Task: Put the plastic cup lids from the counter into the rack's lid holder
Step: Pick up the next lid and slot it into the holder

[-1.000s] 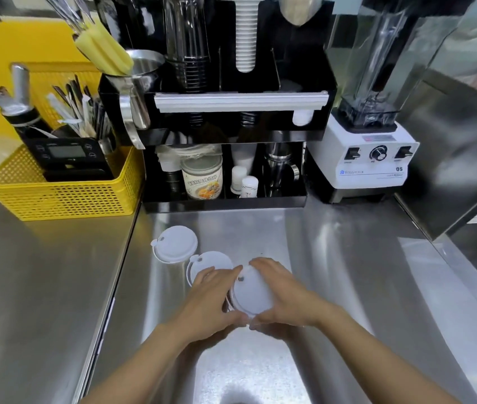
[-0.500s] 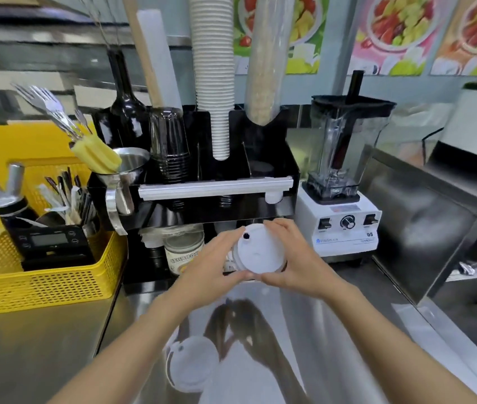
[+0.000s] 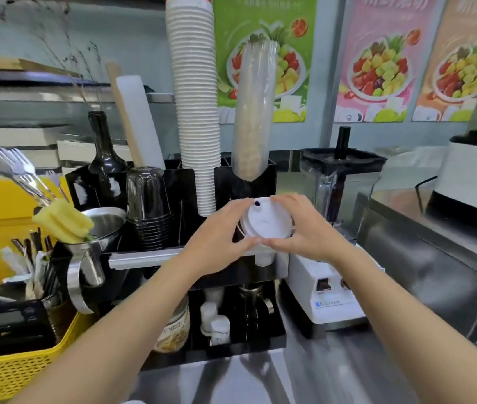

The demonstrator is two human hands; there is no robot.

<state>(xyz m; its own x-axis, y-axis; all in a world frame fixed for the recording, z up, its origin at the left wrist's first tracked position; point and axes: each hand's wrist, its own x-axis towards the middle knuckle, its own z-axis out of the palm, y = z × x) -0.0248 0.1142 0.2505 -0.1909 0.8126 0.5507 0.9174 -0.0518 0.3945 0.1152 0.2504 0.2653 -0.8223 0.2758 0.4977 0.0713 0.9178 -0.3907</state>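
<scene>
Both hands hold a small stack of white plastic cup lids [image 3: 266, 221] up in front of the black rack [image 3: 246, 275]. My left hand [image 3: 216, 237] grips the stack's left side and my right hand [image 3: 304, 228] its right side and top. The lids hover at the rack's right end, just below the compartment with the tall sleeve of clear cups [image 3: 253, 112]. The hands hide the rack part behind them. The lids left on the counter are out of view.
A tall stack of white paper cups [image 3: 196, 106] stands in the rack's middle slot, dark glasses [image 3: 148, 208] to its left. A blender [image 3: 339, 228] sits right of the rack. At left are a metal jug [image 3: 97, 237] and a yellow basket [image 3: 12, 371].
Both hands lifted the lid stack from the counter up to the rack's right end. My view tilted upward, so the loose lids on the counter dropped out of sight.
</scene>
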